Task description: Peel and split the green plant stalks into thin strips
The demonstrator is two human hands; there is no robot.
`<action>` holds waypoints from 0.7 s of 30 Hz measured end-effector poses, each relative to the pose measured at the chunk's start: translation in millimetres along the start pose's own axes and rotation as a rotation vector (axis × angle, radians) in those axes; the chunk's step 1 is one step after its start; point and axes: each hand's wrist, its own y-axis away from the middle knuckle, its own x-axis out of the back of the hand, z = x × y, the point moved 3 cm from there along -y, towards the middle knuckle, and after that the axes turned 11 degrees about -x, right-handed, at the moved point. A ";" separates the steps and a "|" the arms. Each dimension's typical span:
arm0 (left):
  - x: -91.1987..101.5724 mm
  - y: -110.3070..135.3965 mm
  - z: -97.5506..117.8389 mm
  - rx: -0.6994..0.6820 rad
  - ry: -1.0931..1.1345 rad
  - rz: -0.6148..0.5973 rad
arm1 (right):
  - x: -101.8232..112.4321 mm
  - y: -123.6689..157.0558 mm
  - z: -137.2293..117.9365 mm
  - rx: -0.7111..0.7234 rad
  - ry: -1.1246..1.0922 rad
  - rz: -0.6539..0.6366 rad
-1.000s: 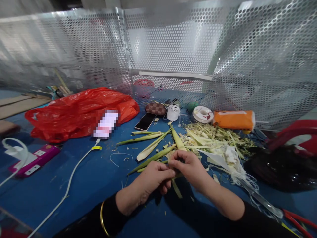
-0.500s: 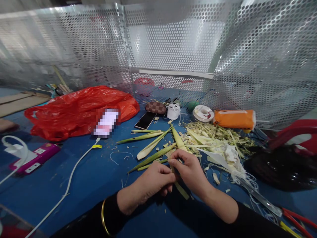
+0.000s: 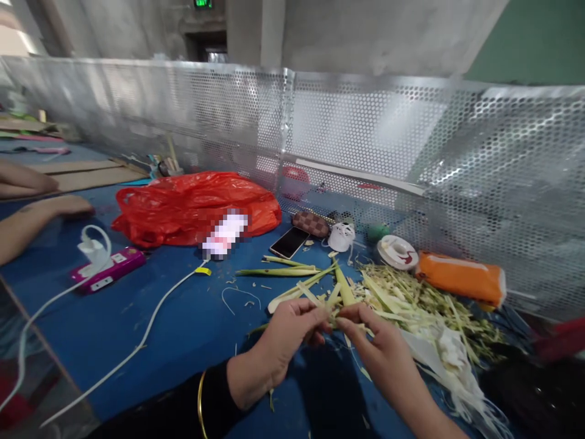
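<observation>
My left hand (image 3: 292, 329) is closed, pinching pale green leaf strips (image 3: 336, 294) whose ends stick up above the fingertips. Close beside it, my right hand (image 3: 372, 335) has thumb and forefinger pinched together; what they hold is too small to make out. Just beyond the hands lie long pointed green leaf pieces (image 3: 278, 272), and a wide pale leaf (image 3: 345, 286) points away from me. To the right spreads a heap of shredded plant scraps (image 3: 425, 292). White crumpled material with loose threads (image 3: 452, 353) lies at its near side.
A phone on a white cable (image 3: 226, 233) rests against a red plastic bag (image 3: 196, 201). Behind the leaves are a dark phone (image 3: 289, 242), a checked case (image 3: 311, 224), a tape roll (image 3: 397, 252) and an orange packet (image 3: 459, 277). Another person's arm (image 3: 41, 219) rests at left, near a purple power strip (image 3: 109, 268).
The view has tilted up and turned left, bringing another person's arms into sight. My hands have lifted the leaf strips, which now point upward from the left fingers.
</observation>
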 end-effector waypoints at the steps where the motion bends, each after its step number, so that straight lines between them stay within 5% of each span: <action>1: -0.2 0.0 -0.5 -0.012 -0.012 -0.005 | -2.8 1.1 0.7 0.010 0.016 0.000; 12: 4.1 -4.3 -8.3 -0.129 -0.232 0.086 | -7.0 11.9 -1.9 0.025 0.017 0.019; 21: 4.9 -3.1 -9.0 -0.060 -0.102 0.115 | -9.1 4.6 0.5 -0.052 -0.069 -0.021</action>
